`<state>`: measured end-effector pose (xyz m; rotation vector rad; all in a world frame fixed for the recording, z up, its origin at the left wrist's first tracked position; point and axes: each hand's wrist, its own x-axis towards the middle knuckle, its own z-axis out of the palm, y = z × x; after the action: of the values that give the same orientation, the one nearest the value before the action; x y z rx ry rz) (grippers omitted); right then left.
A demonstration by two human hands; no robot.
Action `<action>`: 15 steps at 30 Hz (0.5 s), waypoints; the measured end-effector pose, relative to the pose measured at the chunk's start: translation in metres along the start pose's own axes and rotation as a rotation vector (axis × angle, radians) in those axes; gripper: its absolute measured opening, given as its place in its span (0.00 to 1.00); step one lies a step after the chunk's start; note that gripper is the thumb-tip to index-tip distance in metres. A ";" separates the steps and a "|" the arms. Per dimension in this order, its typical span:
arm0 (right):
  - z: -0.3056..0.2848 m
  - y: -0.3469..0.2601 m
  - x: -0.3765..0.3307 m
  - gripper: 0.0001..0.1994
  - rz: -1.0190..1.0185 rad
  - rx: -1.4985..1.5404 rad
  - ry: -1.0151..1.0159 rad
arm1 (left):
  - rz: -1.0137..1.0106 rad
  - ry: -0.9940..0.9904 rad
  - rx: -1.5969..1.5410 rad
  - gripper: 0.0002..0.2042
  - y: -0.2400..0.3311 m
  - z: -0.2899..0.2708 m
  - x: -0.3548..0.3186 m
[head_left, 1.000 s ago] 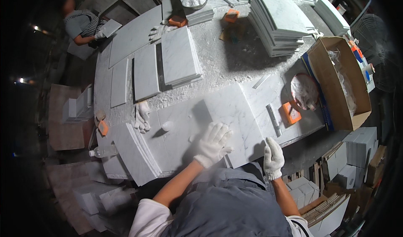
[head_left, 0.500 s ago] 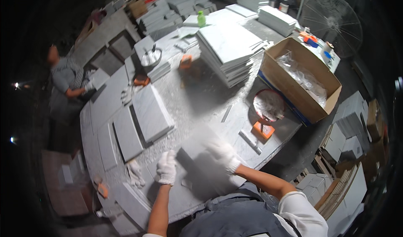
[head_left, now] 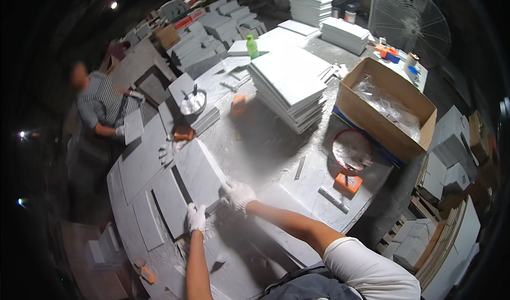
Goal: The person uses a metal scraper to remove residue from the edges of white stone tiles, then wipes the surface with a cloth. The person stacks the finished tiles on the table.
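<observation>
A worktable (head_left: pixel 265 140) dusted with white powder is in front of me. My left hand (head_left: pixel 196 218) and my right hand (head_left: pixel 238 194), both in white gloves, grip the near edge of a grey stone tile (head_left: pixel 199 167). The tile lies flat on the table, beside other grey tiles (head_left: pixel 170 202) laid in a row to its left. My fingers curl over its edge. A thin grey strip (head_left: pixel 214 207) shows between my hands.
A tall stack of pale tiles (head_left: pixel 289 85) stands mid-table, with a green bottle (head_left: pixel 252 46) behind it. At right are a cardboard box (head_left: pixel 390 135), a red-rimmed basin (head_left: pixel 350 151) and an orange trowel (head_left: pixel 348 183). Another person (head_left: pixel 101 109) works at the left. A fan (head_left: pixel 409 18) stands at the back.
The tile I held up in both hands is now down flat on the table beside the row at my left. My view has swung toward that side.
</observation>
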<state>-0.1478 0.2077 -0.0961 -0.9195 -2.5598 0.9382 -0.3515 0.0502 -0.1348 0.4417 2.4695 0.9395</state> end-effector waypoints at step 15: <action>0.013 -0.037 0.010 0.15 0.170 0.139 -0.083 | -0.247 -0.096 -0.283 0.43 0.048 -0.019 -0.008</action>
<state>-0.1786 0.1866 -0.0813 -1.0916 -2.4759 1.2089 -0.3485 0.0701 -0.0869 0.0817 2.1982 1.1115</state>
